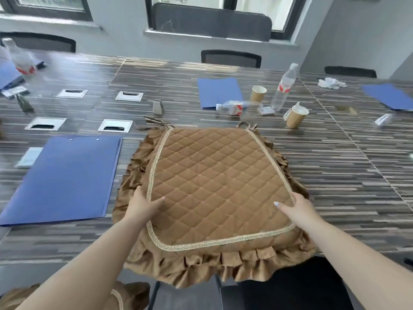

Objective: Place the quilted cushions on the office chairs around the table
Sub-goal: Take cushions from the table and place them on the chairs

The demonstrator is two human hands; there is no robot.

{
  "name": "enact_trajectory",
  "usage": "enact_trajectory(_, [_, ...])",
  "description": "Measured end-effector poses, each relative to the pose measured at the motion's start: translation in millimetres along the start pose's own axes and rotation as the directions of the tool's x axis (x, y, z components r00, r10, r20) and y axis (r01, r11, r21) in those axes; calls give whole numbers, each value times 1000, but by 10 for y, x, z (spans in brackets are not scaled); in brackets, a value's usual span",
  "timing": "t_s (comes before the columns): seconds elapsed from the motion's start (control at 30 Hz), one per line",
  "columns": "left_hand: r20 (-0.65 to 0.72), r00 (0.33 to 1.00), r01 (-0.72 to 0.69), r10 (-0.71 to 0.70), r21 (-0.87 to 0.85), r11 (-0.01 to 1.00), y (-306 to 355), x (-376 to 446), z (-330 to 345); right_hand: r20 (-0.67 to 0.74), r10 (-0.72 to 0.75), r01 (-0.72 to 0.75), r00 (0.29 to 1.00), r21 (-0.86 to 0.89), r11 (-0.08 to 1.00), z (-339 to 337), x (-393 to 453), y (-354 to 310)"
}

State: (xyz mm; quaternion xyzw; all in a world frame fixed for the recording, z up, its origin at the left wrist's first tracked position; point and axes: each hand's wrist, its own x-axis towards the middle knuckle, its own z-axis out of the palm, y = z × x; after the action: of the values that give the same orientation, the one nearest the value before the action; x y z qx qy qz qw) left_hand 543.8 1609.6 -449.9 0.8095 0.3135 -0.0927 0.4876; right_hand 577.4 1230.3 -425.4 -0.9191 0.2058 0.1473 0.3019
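A brown quilted cushion [214, 182] with gold trim and a ruffled skirt lies on the striped table [335, 180], its near edge hanging over the table's front. My left hand [143, 204] grips its left side, thumb on top and fingers under the edge. My right hand [295, 208] grips its right side the same way. A black office chair [297, 287] stands below the cushion's front edge. Another brown cushion [127, 294] shows at the bottom left, partly hidden by my left arm.
A blue folder [60, 180] lies left of the cushion, others [220, 92] further back. Paper cups [296, 117], an upright water bottle [283, 86], a lying bottle [232, 107] and cable ports [115, 125] are on the table. Black chairs [231, 58] line the far side.
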Motion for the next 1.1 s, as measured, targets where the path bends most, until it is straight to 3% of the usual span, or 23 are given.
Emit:
enact_trajectory(0.2, [-16, 998, 66, -65, 65, 996, -66, 245, 89, 10, 78, -78, 997, -31, 996, 170, 372, 257])
enact_trajectory(0.37, [-156, 980, 110, -120, -75, 991, -102, 224, 102, -148, 141, -146, 979, -22, 989, 178, 526, 172])
enact_trajectory(0.67, [-174, 974, 93, -148, -289, 953, 104, -64, -95, -336, -8, 68, 942, 167, 984, -99, -61, -100])
enact_trajectory(1.1, [-209, 977, -37, -39, -349, 936, 132, -1478, -45, -380, -43, 191, 924, 362, 912, -783, -1209, 794])
